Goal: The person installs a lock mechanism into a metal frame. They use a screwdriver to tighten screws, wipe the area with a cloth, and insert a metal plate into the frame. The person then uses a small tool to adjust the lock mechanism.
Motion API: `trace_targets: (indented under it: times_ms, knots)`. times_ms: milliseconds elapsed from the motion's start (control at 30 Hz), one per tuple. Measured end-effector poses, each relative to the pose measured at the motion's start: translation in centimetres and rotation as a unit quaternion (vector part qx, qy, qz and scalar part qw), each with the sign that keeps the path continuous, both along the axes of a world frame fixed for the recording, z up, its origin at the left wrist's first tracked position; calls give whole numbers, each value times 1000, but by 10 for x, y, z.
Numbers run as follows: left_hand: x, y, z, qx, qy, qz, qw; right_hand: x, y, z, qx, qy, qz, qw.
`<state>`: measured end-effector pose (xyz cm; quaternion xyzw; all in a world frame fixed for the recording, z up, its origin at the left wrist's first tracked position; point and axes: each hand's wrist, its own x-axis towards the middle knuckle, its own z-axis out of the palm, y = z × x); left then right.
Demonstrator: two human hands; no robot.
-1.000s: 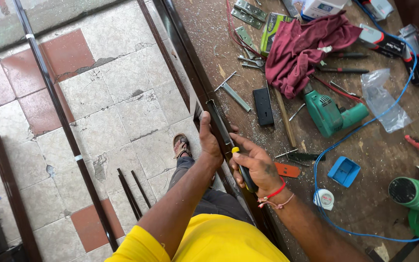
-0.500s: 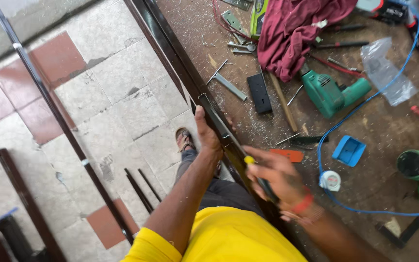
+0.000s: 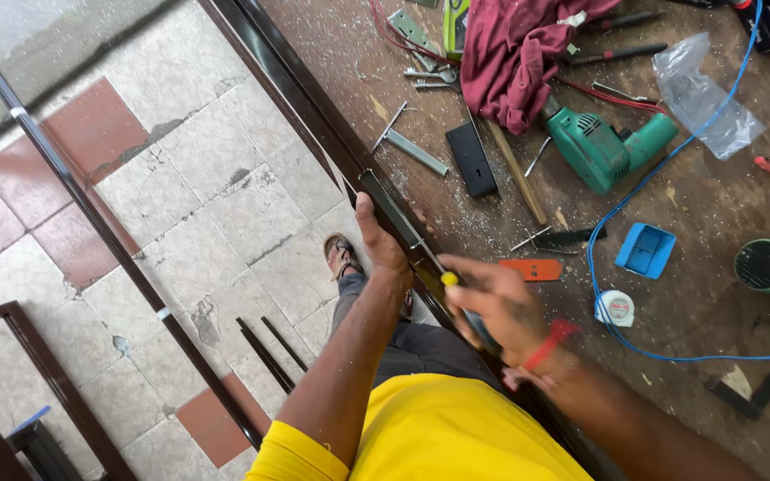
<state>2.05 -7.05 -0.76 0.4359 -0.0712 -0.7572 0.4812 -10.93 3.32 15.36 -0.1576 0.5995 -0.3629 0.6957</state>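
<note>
My left hand grips a short dark metal bar that lies along the edge of the workbench, on a long dark brown frame profile. My right hand is closed around a screwdriver with a yellow-tipped handle, its shaft pointing at the bar near my left hand. A red band is on my right wrist. The right hand is blurred.
The wooden workbench carries a green drill, a maroon cloth, a black plate, a blue box, a blue cable, a tape roll, an orange piece. Dark frame bars lie on the tiled floor.
The view has shifted and both hands have slid along the bench edge. My right hand with the screwdriver has moved closer to the bar held by my left hand.
</note>
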Motion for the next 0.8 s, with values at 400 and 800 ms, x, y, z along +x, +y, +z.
trace_targets:
  times_ms: [400, 800]
  knots:
    - [1, 3, -7, 1, 37, 12, 999, 14, -16, 6, -42, 16, 7, 999]
    - [1, -2, -8, -10, 25, 12, 1000, 26, -23, 1, -2, 20, -17, 1000]
